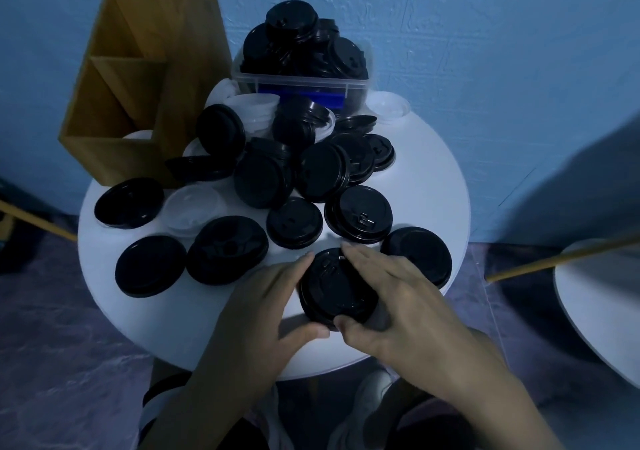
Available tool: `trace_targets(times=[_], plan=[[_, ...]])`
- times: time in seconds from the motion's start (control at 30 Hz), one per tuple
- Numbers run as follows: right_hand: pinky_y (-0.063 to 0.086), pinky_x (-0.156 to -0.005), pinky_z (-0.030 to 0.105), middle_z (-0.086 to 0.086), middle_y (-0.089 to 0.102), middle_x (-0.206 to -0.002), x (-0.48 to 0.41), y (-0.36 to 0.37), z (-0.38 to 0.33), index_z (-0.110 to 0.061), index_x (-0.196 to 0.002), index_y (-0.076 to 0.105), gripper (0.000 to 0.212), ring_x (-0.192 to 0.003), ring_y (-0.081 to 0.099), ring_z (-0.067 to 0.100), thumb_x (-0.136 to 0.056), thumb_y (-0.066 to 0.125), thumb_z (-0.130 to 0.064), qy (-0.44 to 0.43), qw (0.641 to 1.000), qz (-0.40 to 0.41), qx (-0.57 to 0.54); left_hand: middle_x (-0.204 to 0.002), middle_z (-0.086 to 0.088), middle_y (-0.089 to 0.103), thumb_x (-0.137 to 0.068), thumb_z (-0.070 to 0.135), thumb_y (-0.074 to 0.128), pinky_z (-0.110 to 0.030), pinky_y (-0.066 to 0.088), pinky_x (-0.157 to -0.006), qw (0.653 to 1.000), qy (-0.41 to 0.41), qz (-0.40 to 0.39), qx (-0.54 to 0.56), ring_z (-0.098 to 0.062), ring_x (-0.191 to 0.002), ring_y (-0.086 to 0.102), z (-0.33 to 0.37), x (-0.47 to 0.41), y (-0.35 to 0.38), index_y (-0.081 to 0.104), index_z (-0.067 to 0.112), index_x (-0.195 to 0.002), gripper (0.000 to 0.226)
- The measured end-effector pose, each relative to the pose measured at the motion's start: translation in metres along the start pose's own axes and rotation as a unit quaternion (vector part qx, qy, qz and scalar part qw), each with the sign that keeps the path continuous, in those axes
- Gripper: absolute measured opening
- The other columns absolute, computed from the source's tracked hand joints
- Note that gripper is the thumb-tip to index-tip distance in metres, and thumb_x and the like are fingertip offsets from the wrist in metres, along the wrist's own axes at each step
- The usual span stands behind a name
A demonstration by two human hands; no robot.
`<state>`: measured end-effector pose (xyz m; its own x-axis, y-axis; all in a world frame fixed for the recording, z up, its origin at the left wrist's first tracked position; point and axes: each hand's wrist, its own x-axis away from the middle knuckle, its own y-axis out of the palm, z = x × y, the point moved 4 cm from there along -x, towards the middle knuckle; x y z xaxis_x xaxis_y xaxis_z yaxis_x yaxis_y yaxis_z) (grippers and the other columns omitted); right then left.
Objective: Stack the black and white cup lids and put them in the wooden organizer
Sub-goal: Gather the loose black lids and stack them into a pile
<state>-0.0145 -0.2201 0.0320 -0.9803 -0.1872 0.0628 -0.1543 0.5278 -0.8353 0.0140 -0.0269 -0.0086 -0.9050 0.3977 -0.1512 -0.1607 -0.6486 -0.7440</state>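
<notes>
A short stack of black lids [334,290] sits near the front edge of the round white table [426,179]. My left hand [266,307] grips its left side, fingers and thumb curled round the rim. My right hand [391,297] grips its right side the same way. Several loose black lids [360,214] and a few white lids [192,208] lie scattered over the table. The wooden organizer [138,78] stands at the back left, with a white lid [138,135] showing in its front compartment.
A clear plastic tub [301,82] heaped with black lids stands at the back of the table against the blue wall. A second white table [602,297] edges in at the right. My shoes [367,401] show below the table's front edge.
</notes>
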Motion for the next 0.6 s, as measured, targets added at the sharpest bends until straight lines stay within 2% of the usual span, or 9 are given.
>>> trace_targets(times=[0.07,0.13,0.2,0.27,0.37,0.43,0.5,0.6], plan=[[0.011,-0.102,-0.003,-0.028,0.024,-0.159,-0.002,0.0,-0.003,-0.036,-0.16,0.02,0.094,-0.135,0.027,0.001,-0.074,0.041,-0.068,-0.007,1.0,-0.013,0.022,-0.127,0.035,0.047,-0.073,0.067,0.065,-0.015,0.035,-0.093,1.0,0.01,-0.009,-0.008,0.013,-0.122,0.041,0.001,-0.002,-0.002,0.032,0.051,-0.15,0.085],[0.022,-0.106,0.006,-0.031,0.02,-0.159,-0.004,-0.001,-0.004,-0.038,-0.16,0.016,0.095,-0.131,0.029,0.003,-0.072,0.034,-0.069,-0.007,0.999,-0.022,0.033,-0.124,0.03,0.049,-0.074,0.068,0.063,-0.017,0.037,-0.092,1.0,0.018,-0.02,-0.011,0.006,-0.121,0.045,0.002,-0.004,-0.003,0.033,0.054,-0.15,0.083],[0.031,-0.11,0.017,-0.031,0.019,-0.16,-0.004,-0.001,-0.004,-0.038,-0.16,0.015,0.095,-0.129,0.03,0.005,-0.072,0.032,-0.069,-0.011,0.999,-0.026,0.031,-0.12,0.028,0.052,-0.076,0.068,0.061,-0.015,0.037,-0.089,1.0,0.013,-0.009,0.003,0.004,-0.117,0.048,0.002,-0.005,-0.004,0.04,0.054,-0.146,0.074],[0.033,-0.113,0.021,-0.028,0.017,-0.162,-0.004,-0.001,-0.005,-0.036,-0.161,0.014,0.096,-0.13,0.029,0.007,-0.071,0.029,-0.069,-0.015,0.999,-0.03,0.033,-0.115,0.027,0.054,-0.078,0.067,0.059,-0.013,0.037,-0.085,1.0,0.012,0.015,0.003,0.004,-0.112,0.05,0.003,-0.006,-0.004,0.049,0.049,-0.142,0.067],[0.032,-0.113,0.021,-0.027,0.016,-0.163,-0.004,-0.002,-0.003,-0.036,-0.161,0.013,0.097,-0.13,0.028,0.006,-0.071,0.029,-0.068,-0.017,0.999,-0.038,0.031,-0.112,0.027,0.055,-0.073,0.071,0.061,-0.014,0.037,-0.082,1.0,0.001,0.026,0.002,0.005,-0.108,0.05,0.006,-0.007,-0.003,0.052,0.048,-0.137,0.069],[0.03,-0.114,0.021,-0.028,0.015,-0.163,-0.004,-0.002,-0.001,-0.037,-0.161,0.012,0.097,-0.13,0.027,0.006,-0.07,0.03,-0.069,-0.018,0.999,-0.041,0.03,-0.122,0.031,0.052,-0.068,0.073,0.063,-0.013,0.036,-0.088,1.0,-0.005,0.022,0.018,0.009,-0.116,0.047,0.009,-0.008,-0.004,0.054,0.046,-0.134,0.071],[0.023,-0.114,0.013,-0.029,0.011,-0.163,-0.006,-0.003,0.001,-0.039,-0.16,0.01,0.097,-0.132,0.026,0.004,-0.071,0.032,-0.07,-0.024,0.998,-0.044,0.025,-0.136,0.035,0.047,-0.069,0.071,0.065,-0.013,0.034,-0.098,0.999,0.011,0.01,0.038,0.014,-0.127,0.041,0.014,-0.011,-0.004,0.056,0.04,-0.132,0.071],[0.015,-0.112,0.007,-0.026,0.0,-0.166,-0.007,-0.005,0.005,-0.04,-0.16,0.011,0.09,-0.144,0.024,0.001,-0.085,0.058,-0.06,-0.038,0.998,-0.04,0.006,-0.144,0.041,0.04,-0.07,0.064,0.066,-0.012,0.033,-0.104,0.995,0.005,-0.012,0.097,0.018,-0.131,0.039,0.017,-0.016,-0.003,0.053,0.037,-0.127,0.065]])
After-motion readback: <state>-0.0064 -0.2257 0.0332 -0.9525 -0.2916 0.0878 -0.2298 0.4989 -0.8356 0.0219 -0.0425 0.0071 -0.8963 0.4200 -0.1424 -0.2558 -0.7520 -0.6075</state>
